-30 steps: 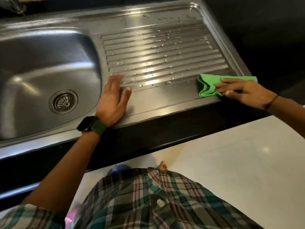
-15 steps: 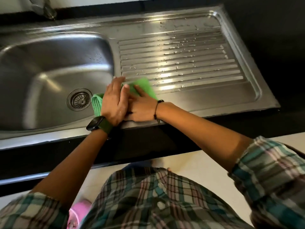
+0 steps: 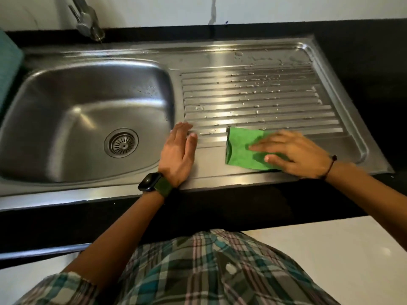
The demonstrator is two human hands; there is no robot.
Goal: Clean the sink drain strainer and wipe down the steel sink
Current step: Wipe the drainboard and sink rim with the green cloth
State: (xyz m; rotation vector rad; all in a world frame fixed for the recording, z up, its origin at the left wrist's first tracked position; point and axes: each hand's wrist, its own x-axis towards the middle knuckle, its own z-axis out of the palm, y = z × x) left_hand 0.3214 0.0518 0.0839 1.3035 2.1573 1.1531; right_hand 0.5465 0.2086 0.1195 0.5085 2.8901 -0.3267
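The steel sink (image 3: 72,102) has a round drain strainer (image 3: 121,142) sitting in the bottom of its bowl. To its right lies the ribbed drainboard (image 3: 253,100), dotted with water drops. A folded green cloth (image 3: 241,148) lies flat on the drainboard's near strip. My right hand (image 3: 293,154) presses on the cloth with straight, spread fingers and is blurred by motion. My left hand (image 3: 179,154) rests flat on the steel between bowl and drainboard, fingers straight, a dark watch on its wrist.
A steel tap (image 3: 88,20) leans over the sink's back rim. Black countertop (image 3: 363,62) surrounds the sink. A teal object (image 3: 7,69) stands at the far left edge. White floor (image 3: 330,249) shows below the counter's front edge.
My right hand has slid the green cloth rightward from beside the left hand at the bowl's edge to the middle of the drainboard's near strip. The left hand stayed in place.
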